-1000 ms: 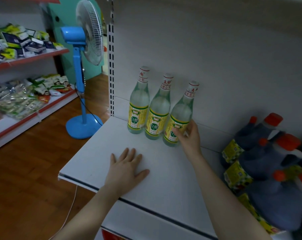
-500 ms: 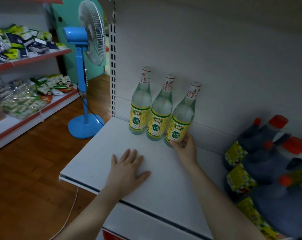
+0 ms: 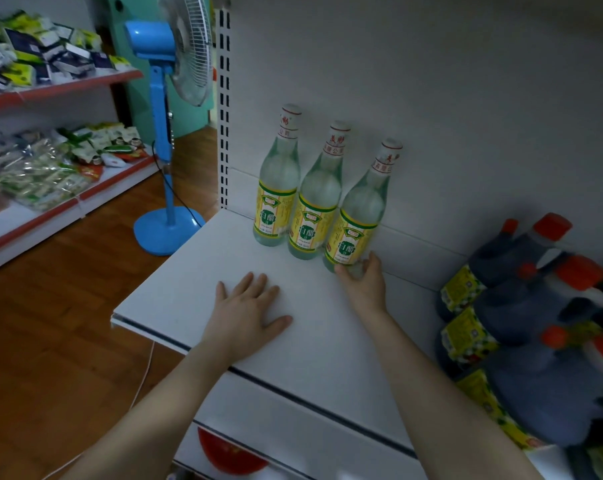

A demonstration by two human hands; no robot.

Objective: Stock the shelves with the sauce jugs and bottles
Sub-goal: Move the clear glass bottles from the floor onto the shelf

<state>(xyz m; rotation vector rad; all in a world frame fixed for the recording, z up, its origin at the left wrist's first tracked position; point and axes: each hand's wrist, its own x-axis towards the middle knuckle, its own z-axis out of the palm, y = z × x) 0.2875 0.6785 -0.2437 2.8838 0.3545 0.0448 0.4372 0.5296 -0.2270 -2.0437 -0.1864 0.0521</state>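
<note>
Three clear glass bottles with yellow labels stand in a row against the back panel of the white shelf point(image 3: 196, 285): the left bottle point(image 3: 277, 181), the middle bottle point(image 3: 315, 199) and the right bottle point(image 3: 359, 209). My right hand point(image 3: 364, 282) grips the base of the right bottle, fingers wrapped around its bottom. My left hand point(image 3: 246, 315) lies flat on the shelf, palm down, fingers spread, holding nothing. Several dark sauce jugs point(image 3: 521, 306) with red caps and yellow labels are at the shelf's right end.
A blue standing fan point(image 3: 168, 133) stands on the wooden floor left of the shelf, its cord trailing down. Red-edged shelves point(image 3: 61, 88) with packaged goods line the far left. A lower white shelf point(image 3: 293, 438) shows below the front edge.
My right hand slid down from the right bottle's label to its base. The left hand stayed flat on the shelf. The view moved in closer.
</note>
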